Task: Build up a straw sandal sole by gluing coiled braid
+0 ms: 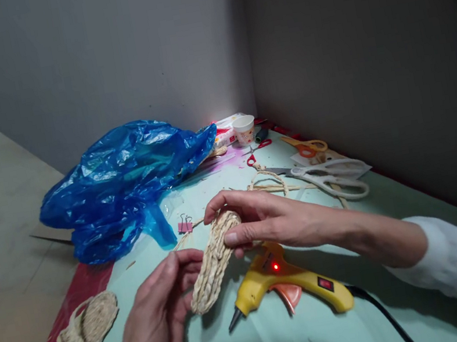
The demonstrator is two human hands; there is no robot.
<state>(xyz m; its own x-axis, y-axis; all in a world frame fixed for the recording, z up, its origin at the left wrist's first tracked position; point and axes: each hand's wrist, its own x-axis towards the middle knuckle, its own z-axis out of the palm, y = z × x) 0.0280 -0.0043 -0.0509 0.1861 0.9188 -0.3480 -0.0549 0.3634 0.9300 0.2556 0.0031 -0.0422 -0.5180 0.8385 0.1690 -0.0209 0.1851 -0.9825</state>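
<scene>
A coiled, braided straw sole [214, 265], long and oval, is held tilted above the table. My right hand [259, 221] pinches its upper end, thumb on the near face and fingers behind. My left hand [160, 312] has its fingers curled against the left edge of the lower end; some fingertips are hidden behind the braid. Just beneath and to the right lies a yellow glue gun [292, 283] with a red light lit, its dark nozzle pointing toward the lower left. A small woven straw slipper [79, 341] rests at the table's left edge.
A crumpled blue plastic bag [124, 183] covers the back left. A pink binder clip [185, 224] grips straw strands. White-handled scissors [331, 176], orange-handled scissors [306, 145] and a paper cup [244, 130] lie toward the back right. The glue gun's black cord [383, 311] runs off lower right.
</scene>
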